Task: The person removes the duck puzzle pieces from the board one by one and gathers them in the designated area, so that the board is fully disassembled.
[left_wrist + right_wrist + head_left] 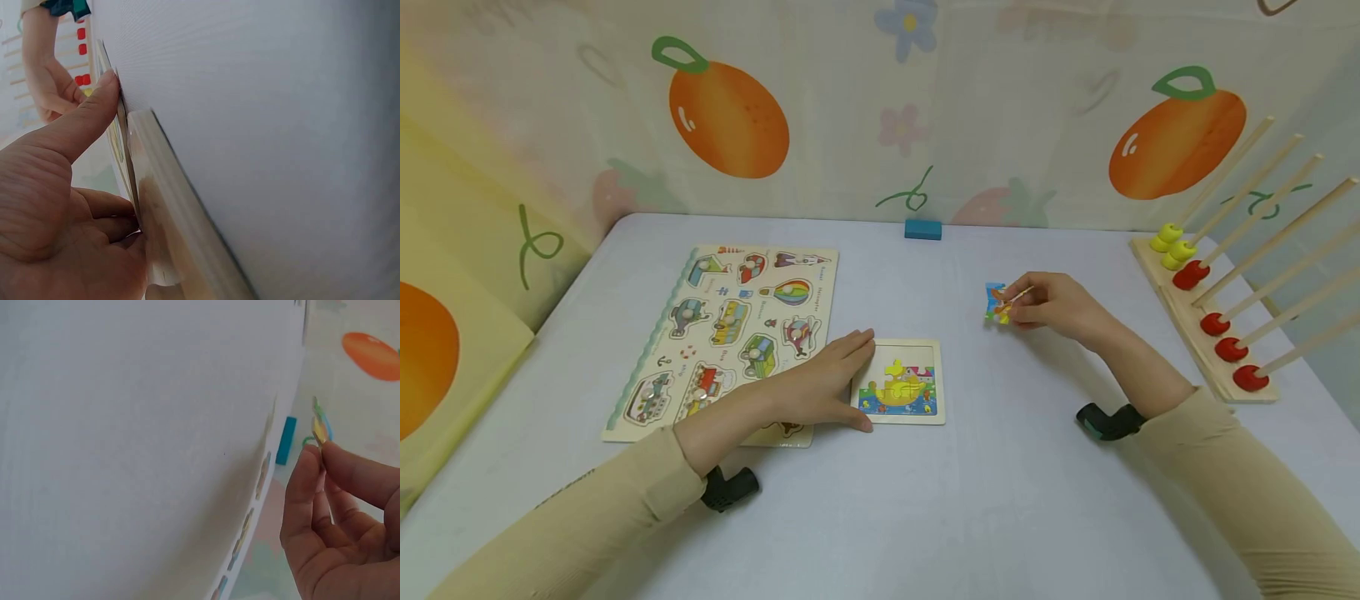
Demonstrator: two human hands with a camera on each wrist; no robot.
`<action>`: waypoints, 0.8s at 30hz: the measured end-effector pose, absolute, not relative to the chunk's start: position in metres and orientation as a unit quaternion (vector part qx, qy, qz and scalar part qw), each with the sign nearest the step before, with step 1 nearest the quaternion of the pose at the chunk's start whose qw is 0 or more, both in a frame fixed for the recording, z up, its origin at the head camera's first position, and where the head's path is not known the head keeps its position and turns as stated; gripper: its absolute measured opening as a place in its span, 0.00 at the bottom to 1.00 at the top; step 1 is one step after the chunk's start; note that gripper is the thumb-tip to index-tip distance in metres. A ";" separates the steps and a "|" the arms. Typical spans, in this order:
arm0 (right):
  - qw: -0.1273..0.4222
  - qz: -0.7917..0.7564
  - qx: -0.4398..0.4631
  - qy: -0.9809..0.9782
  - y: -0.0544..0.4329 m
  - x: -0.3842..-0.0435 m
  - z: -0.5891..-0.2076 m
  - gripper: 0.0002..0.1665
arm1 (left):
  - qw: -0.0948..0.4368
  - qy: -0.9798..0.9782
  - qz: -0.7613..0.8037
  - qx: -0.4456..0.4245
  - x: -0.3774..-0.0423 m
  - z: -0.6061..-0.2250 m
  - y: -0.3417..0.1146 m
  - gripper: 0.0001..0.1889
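A small framed jigsaw (898,400) with a yellow duck picture lies flat in mid-table, its upper part bare. My left hand (823,379) rests at the frame's left edge with straight fingers, the thumb near the lower corner. Under that forearm is a larger peg puzzle board (722,333) with vehicle pictures, partly hidden. My right hand (1052,307), to the right of the frame, pinches a small colourful jigsaw piece (997,303) between thumb and fingertips. In the right wrist view, the pinched piece (320,425) shows nearly edge-on.
A wooden stacking rack (1202,325) with upright rods and red and yellow beads stands at the right edge. At the back edge lies a teal block (922,230). Behind the table hangs a fruit-print cloth (850,108). Several thin coloured pieces (240,540) lie along the right wrist view's tabletop.
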State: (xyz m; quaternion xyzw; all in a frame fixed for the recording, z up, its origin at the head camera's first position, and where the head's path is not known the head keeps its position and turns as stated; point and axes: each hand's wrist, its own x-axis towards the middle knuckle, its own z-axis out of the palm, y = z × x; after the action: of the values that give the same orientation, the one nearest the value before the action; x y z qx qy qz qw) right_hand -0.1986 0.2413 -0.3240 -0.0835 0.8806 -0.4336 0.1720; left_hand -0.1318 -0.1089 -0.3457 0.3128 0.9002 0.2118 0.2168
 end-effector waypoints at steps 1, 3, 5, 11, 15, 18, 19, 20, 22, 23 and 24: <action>0.173 -0.434 -0.077 0.881 0.243 -0.200 -0.324 0.18 | 0.217 0.900 0.213 0.312 -0.132 -0.346 -0.109 0.58; 0.174 -0.435 -0.066 0.881 0.247 -0.202 -0.323 0.18 | 0.220 0.900 0.214 0.311 -0.132 -0.346 -0.109 0.58; 0.178 -0.438 -0.059 0.879 0.249 -0.204 -0.322 0.19 | 0.223 0.899 0.216 0.309 -0.132 -0.346 -0.108 0.58; 0.204 -0.451 -0.046 0.868 0.251 -0.208 -0.323 0.20 | 0.223 0.900 0.215 0.307 -0.132 -0.346 -0.108 0.58; 0.227 -0.467 -0.039 0.854 0.250 -0.210 -0.328 0.21 | 0.223 0.899 0.215 0.310 -0.132 -0.347 -0.108 0.58; 0.236 -0.469 -0.036 0.850 0.250 -0.211 -0.331 0.21 | 0.223 0.899 0.215 0.310 -0.132 -0.347 -0.108 0.58; 0.237 -0.465 -0.036 0.853 0.250 -0.212 -0.332 0.21 | 0.223 0.899 0.215 0.309 -0.132 -0.347 -0.108 0.58; 0.236 -0.462 -0.035 0.855 0.249 -0.212 -0.332 0.21 | 0.222 0.900 0.214 0.309 -0.132 -0.347 -0.108 0.58; 0.233 -0.449 -0.032 0.862 0.248 -0.212 -0.333 0.21 | 0.222 0.900 0.213 0.308 -0.133 -0.347 -0.108 0.59; 0.233 -0.443 -0.033 0.865 0.248 -0.213 -0.333 0.21 | 0.221 0.901 0.212 0.308 -0.133 -0.347 -0.108 0.59; 0.232 -0.437 -0.032 0.868 0.247 -0.213 -0.333 0.20 | 0.221 0.901 0.212 0.307 -0.133 -0.348 -0.108 0.59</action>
State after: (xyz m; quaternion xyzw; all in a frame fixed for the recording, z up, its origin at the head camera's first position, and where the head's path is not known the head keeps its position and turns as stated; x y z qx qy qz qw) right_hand -0.2127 0.2469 -0.3328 -0.0319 0.8683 -0.4373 0.2320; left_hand -0.1333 -0.1079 -0.3476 0.3073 0.9011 0.2117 0.2210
